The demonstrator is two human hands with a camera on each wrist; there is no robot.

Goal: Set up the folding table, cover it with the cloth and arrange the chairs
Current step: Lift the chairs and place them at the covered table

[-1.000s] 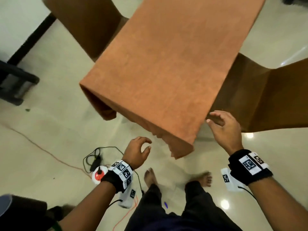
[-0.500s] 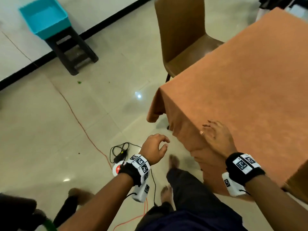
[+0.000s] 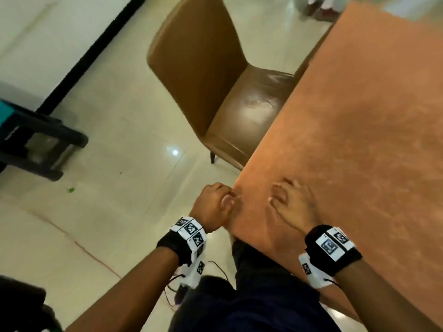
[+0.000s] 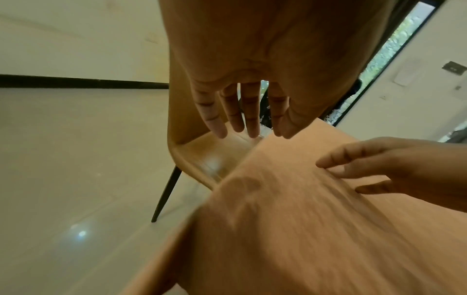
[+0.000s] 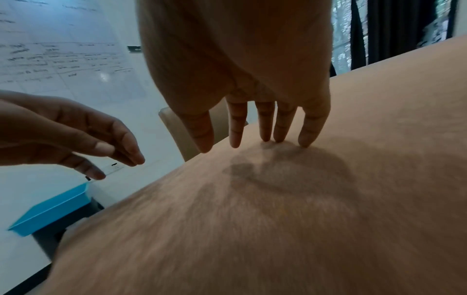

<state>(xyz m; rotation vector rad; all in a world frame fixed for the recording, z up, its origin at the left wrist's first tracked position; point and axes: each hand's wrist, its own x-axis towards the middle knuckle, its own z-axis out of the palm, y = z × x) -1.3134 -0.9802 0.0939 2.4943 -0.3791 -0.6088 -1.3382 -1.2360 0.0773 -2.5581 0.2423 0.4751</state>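
An orange cloth (image 3: 359, 140) covers the table on the right of the head view and hangs over its near edge. A brown chair (image 3: 215, 80) stands at the table's left side, seat facing the table. My right hand (image 3: 290, 204) lies on the cloth near the near-left corner; its straight fingertips (image 5: 305, 139) touch the fabric. My left hand (image 3: 215, 202) hovers just left of that corner, holding nothing. In the left wrist view its fingers (image 4: 240, 111) are extended above the chair seat (image 4: 202, 155) and the cloth edge (image 4: 303, 229).
A black stool (image 3: 36, 140) carrying a teal tray (image 5: 50, 213) stands by the wall at the left. A thin orange cord (image 3: 79, 245) crosses the tiled floor, and black cables (image 3: 177, 291) lie by my feet. A dark object (image 3: 19, 305) sits at the lower left.
I have stepped round to the table's corner by the chair. My right hand has come down onto the cloth top. My left hand has risen to beside the corner.
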